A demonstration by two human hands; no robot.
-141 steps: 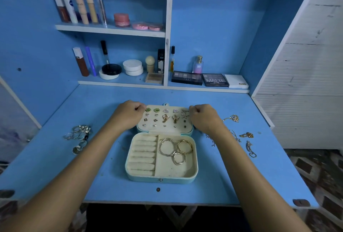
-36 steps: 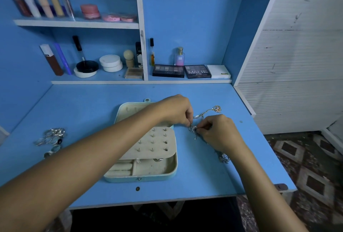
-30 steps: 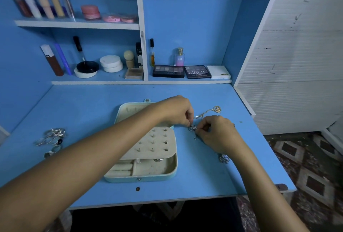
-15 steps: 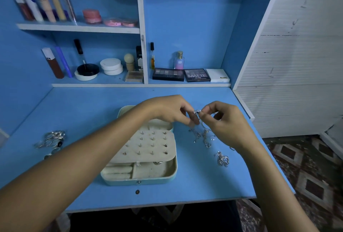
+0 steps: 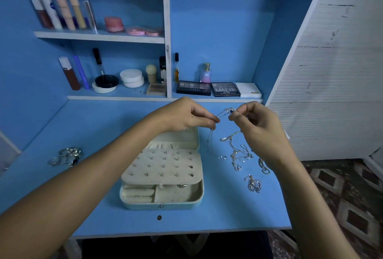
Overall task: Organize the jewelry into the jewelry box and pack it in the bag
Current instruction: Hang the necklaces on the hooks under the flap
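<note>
A pale green jewelry box [image 5: 163, 203] lies open on the blue desk, its cream earring panel [image 5: 163, 165] folded down over the lower tray. Above and right of the box, my left hand [image 5: 184, 115] and my right hand [image 5: 259, 126] each pinch one thin silver necklace [image 5: 224, 112] with a blue stone, stretched between them in the air. Its loose chain hangs down toward the desk. Several more silver chains [image 5: 238, 153] lie tangled on the desk under my right hand. A small silver piece [image 5: 253, 184] lies nearer the front edge.
A heap of silver rings [image 5: 66, 156] sits at the desk's left. Cosmetics fill the back shelves, among them two eyeshadow palettes [image 5: 209, 88] and a perfume bottle [image 5: 206, 73]. A white slatted wall [image 5: 331, 72] borders the desk on the right.
The earring panel was flipped down over the tray. Both hands moved right to the chain pile, pinched a necklace and lifted it off the desk; it is now higher and stretched out.
</note>
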